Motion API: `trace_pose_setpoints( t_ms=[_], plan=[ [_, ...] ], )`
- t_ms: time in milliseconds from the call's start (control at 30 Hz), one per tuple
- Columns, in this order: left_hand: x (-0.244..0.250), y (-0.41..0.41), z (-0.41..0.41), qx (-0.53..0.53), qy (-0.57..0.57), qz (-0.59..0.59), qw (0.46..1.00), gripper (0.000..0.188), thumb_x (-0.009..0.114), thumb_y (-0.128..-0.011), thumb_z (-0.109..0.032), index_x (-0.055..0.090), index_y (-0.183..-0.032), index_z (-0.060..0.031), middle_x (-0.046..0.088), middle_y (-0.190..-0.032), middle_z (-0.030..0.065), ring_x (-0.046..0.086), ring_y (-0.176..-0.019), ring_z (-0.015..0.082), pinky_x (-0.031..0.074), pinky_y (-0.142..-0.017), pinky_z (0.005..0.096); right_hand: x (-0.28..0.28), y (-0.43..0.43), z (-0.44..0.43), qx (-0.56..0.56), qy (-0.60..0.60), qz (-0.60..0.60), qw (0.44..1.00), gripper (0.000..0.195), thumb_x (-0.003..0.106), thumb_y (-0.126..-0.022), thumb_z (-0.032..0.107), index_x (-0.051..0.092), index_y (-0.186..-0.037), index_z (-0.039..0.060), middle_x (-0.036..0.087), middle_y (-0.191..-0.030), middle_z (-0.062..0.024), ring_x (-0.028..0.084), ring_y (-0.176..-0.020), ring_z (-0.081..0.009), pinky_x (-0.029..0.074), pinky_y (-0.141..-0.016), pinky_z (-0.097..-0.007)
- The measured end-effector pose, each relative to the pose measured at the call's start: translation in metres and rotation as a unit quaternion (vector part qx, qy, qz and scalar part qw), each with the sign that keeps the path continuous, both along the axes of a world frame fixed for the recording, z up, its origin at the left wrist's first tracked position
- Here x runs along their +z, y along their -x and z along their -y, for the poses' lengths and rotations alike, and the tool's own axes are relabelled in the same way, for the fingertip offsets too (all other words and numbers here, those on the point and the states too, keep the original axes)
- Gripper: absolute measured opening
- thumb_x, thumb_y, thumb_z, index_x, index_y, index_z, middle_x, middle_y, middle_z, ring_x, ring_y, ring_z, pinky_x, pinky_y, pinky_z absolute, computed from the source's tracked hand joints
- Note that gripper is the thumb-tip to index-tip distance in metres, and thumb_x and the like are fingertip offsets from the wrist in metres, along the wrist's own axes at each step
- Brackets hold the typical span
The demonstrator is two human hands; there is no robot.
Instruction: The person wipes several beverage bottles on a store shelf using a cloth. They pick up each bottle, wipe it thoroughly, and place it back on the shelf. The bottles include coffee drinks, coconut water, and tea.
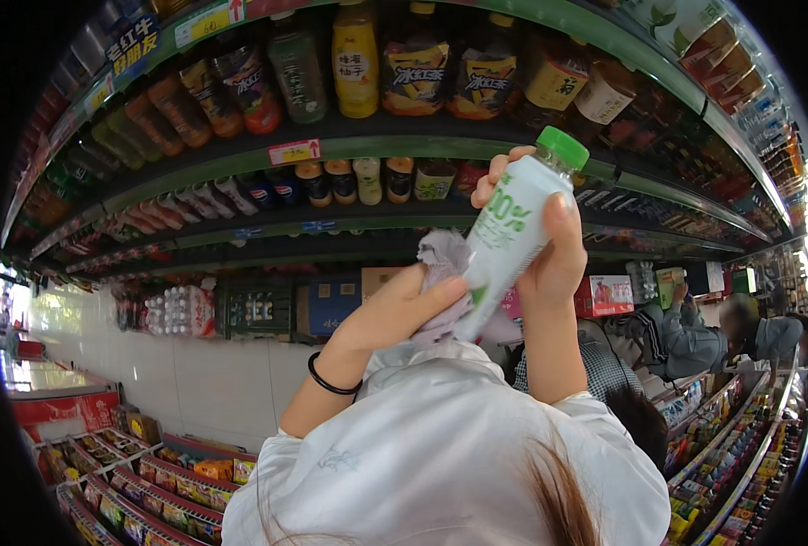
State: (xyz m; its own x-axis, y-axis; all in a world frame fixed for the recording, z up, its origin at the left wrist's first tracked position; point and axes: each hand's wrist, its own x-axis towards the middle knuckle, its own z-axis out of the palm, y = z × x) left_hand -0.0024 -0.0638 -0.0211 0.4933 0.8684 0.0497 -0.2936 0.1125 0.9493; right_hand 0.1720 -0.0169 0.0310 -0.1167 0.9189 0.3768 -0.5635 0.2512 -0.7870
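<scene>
My right hand (554, 239) grips a white-labelled plastic drink bottle (506, 235) with a green cap near its top, fingers behind it and thumb on the near side. The bottle is tilted, its cap pointing up and to the right. A crumpled greyish-purple cloth (445, 286) is bunched in my left hand (404, 300), which presses it against the lower part of the bottle. The cloth and hand partly hide the bottle's base. A black band circles my left wrist.
Shelves of bottled drinks (414, 75) curve across ahead. Below them stand a blue carton (334, 307), a dark crate (260, 307) and shrink-wrapped bottles (178, 310). Snack racks (165, 491) are at lower left. Other people (694, 341) are close by on the right, beside more stocked shelves (738, 443).
</scene>
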Motion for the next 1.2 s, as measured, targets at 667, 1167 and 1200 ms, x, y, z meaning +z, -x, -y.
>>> trace_pose_setpoints(
  t_ms=[667,1167,1200],
  plan=[
    [0.02,-0.026,-0.001,0.128,-0.301,-0.302,0.895,0.072,0.091,-0.071,-0.026,0.061,-0.132,-0.0037,0.068,-0.112,0.0183,0.066,-0.098,0.0394,0.053,-0.084,0.0424,-0.021,-0.041,0.029,0.021,0.226,0.048,0.973,0.065,0.079,-0.089,0.016,0.042,-0.14,-0.0025,0.063,-0.126,-0.0155,0.063,-0.116,-0.0231,0.052,-0.099,-0.0395],
    [0.029,-0.091,-0.023,0.257,-0.151,-0.069,0.952,0.017,0.07,-0.095,-0.007,0.065,-0.108,0.0024,0.07,-0.099,0.0045,0.064,-0.087,0.0123,0.051,-0.078,0.029,0.039,-0.172,-0.011,-0.071,0.069,0.017,0.995,0.044,0.076,-0.081,0.02,0.061,-0.115,-0.0047,0.07,-0.105,-0.0162,0.069,-0.099,-0.0242,0.056,-0.09,-0.0379],
    [0.037,-0.092,-0.027,0.265,-0.125,-0.074,0.953,0.018,0.072,-0.095,-0.01,0.065,-0.107,0.0023,0.068,-0.096,0.0027,0.061,-0.084,0.0101,0.049,-0.075,0.0269,0.052,-0.18,-0.018,-0.116,0.021,0.047,0.992,0.044,0.076,-0.081,0.018,0.061,-0.115,-0.0049,0.07,-0.105,-0.0157,0.069,-0.1,-0.0231,0.055,-0.09,-0.0373]
  ],
)
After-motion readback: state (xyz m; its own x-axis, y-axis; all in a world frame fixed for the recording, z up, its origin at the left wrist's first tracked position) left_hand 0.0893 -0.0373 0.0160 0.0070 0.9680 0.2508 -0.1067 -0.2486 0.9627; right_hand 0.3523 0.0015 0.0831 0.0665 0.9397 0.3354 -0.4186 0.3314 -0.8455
